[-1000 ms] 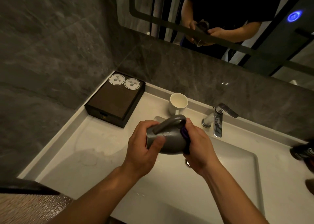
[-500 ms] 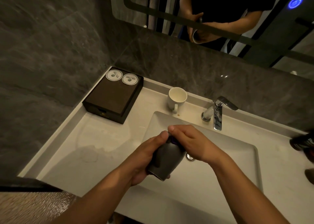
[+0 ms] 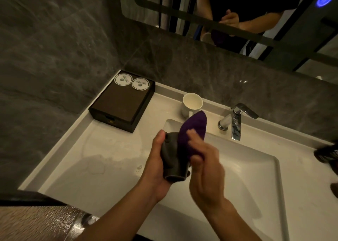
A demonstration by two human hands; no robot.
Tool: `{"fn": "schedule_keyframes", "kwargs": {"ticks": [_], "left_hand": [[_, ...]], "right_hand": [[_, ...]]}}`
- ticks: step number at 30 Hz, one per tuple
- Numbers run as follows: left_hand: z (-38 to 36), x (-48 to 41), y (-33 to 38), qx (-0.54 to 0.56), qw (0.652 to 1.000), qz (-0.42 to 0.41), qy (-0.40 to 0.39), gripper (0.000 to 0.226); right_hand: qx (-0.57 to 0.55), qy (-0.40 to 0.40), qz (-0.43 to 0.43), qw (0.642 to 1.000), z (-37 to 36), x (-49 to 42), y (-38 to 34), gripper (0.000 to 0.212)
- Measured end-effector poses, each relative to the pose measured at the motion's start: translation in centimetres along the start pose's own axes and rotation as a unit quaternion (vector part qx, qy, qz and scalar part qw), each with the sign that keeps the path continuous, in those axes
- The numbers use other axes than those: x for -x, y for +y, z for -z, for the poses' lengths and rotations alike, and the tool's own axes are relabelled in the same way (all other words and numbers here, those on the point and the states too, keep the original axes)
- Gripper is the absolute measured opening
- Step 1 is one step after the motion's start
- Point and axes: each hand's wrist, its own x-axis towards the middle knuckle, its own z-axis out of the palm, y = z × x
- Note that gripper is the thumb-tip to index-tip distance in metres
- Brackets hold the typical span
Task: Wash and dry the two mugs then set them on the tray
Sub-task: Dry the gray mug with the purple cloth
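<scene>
Sitting at the far left of the white counter, a dark box-shaped tray carries two round white discs at its back edge. The left hand grips the grey mug over the sink basin, fingers wrapped round its body, its mouth tipped down towards the camera. A purple cloth lies against the mug's right side. Behind it, the white mug stands upright on the counter. The right hand, blurred, presses the cloth to the grey mug with fairly straight fingers. Further right stands the chrome tap.
</scene>
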Motion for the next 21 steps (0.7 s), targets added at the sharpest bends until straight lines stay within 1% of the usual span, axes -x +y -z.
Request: {"fn": "schedule_keyframes", "kwargs": {"ticks": [2, 3, 4, 6, 8, 9, 10, 12, 13, 14, 16, 17, 19, 21], "left_hand": [[0.2, -0.3, 0.6, 0.027, 1.000, -0.011, -0.003, 0.083], [0.3, -0.4, 0.8, 0.030, 0.999, -0.015, -0.007, 0.086], [0.4, -0.4, 0.9, 0.028, 0.999, -0.019, -0.010, 0.088], [0.4, -0.5, 0.7, 0.012, 0.999, -0.033, -0.013, 0.087], [0.1, -0.2, 0.1, -0.001, 0.998, -0.053, -0.012, 0.088], [-0.1, -0.1, -0.1, -0.002, 0.998, -0.060, -0.011, 0.091], [-0.2, 0.0, -0.3, 0.002, 0.998, -0.064, -0.009, 0.095], [-0.4, 0.1, -0.2, 0.008, 0.997, -0.075, -0.010, 0.100], [-0.4, 0.1, -0.2, 0.006, 0.996, -0.085, -0.009, 0.099], [-0.4, 0.1, -0.1, 0.000, 0.995, -0.098, -0.006, 0.094], [-0.3, 0.1, -0.2, -0.012, 0.993, -0.119, 0.000, 0.085], [-0.3, 0.1, -0.3, -0.019, 0.992, -0.124, 0.003, 0.085], [-0.4, 0.2, -0.4, -0.025, 0.991, -0.130, 0.012, 0.095], [-0.5, 0.3, -0.4, -0.017, 0.991, -0.132, 0.013, 0.100]], "right_hand": [[0.013, -0.098, 0.054, 0.994, -0.3, 1.5, 0.1, 0.047], [-0.002, -0.129, 0.061, 0.990, -0.2, 1.9, 0.3, 0.047], [-0.031, -0.141, 0.048, 0.988, -0.1, 1.9, 0.4, 0.047], [-0.075, -0.113, 0.010, 0.991, 0.2, 1.2, 0.6, 0.040], [-0.064, -0.070, -0.004, 0.995, 0.2, 0.2, 0.7, 0.020], [-0.051, -0.057, -0.005, 0.997, 0.0, -0.2, 0.6, 0.013], [-0.040, -0.050, -0.014, 0.998, -0.2, -0.6, 0.5, 0.023], [-0.015, -0.071, -0.046, 0.996, -0.5, -0.9, 0.7, 0.054], [0.002, -0.086, -0.055, 0.995, -0.6, -1.0, 0.9, 0.062], [0.008, -0.103, -0.059, 0.993, -0.7, -1.0, 1.0, 0.063], [-0.008, -0.132, -0.043, 0.990, -1.1, -0.6, 1.1, 0.059], [-0.006, -0.139, -0.020, 0.990, -1.3, -0.4, 1.1, 0.056], [0.017, -0.136, 0.016, 0.990, -2.0, -0.1, 1.0, 0.051], [0.019, -0.109, 0.010, 0.994, -2.5, -0.5, 1.1, 0.046]]}}
